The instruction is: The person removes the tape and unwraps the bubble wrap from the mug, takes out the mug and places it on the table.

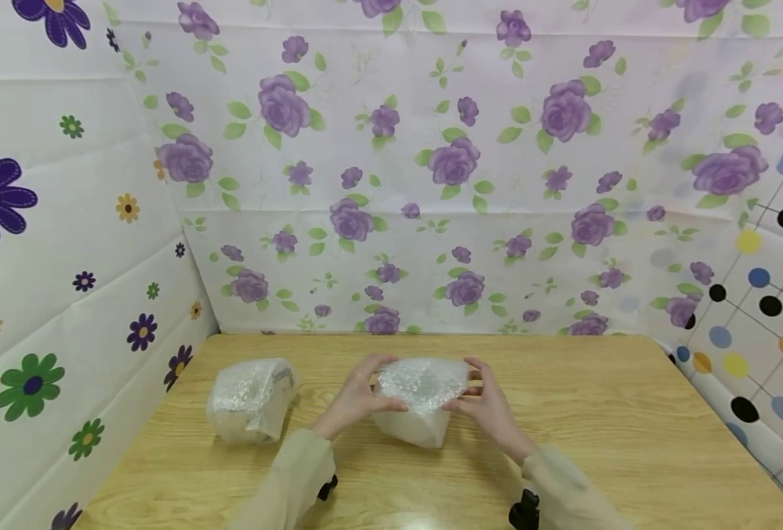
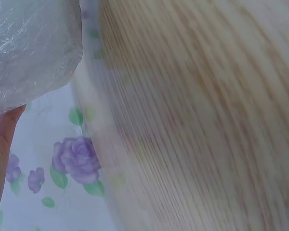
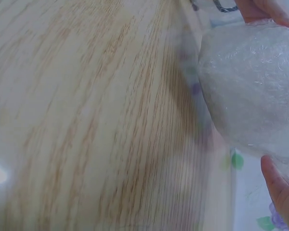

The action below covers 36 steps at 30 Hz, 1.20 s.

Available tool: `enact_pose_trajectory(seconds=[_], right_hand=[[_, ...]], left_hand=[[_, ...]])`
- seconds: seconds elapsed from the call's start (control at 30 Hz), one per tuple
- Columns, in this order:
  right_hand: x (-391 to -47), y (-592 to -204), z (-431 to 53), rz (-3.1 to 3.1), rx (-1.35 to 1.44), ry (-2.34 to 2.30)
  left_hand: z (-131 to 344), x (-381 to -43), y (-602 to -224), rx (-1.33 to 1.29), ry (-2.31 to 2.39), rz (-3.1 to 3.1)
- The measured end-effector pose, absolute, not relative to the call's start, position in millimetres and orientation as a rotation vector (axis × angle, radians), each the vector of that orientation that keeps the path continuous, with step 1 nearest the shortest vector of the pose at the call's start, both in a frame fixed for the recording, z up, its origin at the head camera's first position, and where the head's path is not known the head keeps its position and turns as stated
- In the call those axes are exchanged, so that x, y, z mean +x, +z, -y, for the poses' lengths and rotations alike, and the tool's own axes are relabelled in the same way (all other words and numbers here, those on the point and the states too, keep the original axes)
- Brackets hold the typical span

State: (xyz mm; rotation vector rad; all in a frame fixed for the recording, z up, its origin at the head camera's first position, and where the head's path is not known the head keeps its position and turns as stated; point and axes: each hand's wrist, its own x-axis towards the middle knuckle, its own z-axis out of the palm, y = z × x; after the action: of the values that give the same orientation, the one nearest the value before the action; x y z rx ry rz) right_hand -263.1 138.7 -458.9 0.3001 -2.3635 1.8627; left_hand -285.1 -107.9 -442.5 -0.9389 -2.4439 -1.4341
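Observation:
A bubble-wrapped bundle [image 1: 418, 405], whitish and see-through, is held between both hands over the middle of the table. On its left side my left hand [image 1: 355, 397] grips it, thumb along the near side and fingers toward the far top edge. My right hand [image 1: 494, 412] grips the opposite side in much the same way. In the left wrist view the bundle [image 2: 33, 53] fills the upper left corner. The right wrist view shows the bundle [image 3: 253, 89] with fingers at its upper and lower ends. The wrapping hides what is inside.
A second bubble-wrapped bundle [image 1: 249, 405] rests on the wooden table [image 1: 603, 434] to the left, near my left forearm. Flower-printed sheets [image 1: 398, 184] rise behind the table's back edge and on the left, with a dotted sheet [image 1: 756, 331] at the right.

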Motion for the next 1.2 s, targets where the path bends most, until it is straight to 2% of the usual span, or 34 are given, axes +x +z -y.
enact_pose_trajectory(seconds=[0.4,0.87,1.2], right_hand=[[-259.2,-463.5,-148.8,2.353,0.280,1.858],[-259.1,-470.2,-154.2,2.367,0.284,1.820],[-261.2,-468.8,-162.3,2.421,0.287,1.852]], left_hand=[[97.4,-290.3,-452.4,-0.921,-1.574,2.494],[90.3,-269.4,-424.3,-0.954,-1.636,2.510],[90.4,-292.4,-455.0,-0.963,-1.679,2.508]])
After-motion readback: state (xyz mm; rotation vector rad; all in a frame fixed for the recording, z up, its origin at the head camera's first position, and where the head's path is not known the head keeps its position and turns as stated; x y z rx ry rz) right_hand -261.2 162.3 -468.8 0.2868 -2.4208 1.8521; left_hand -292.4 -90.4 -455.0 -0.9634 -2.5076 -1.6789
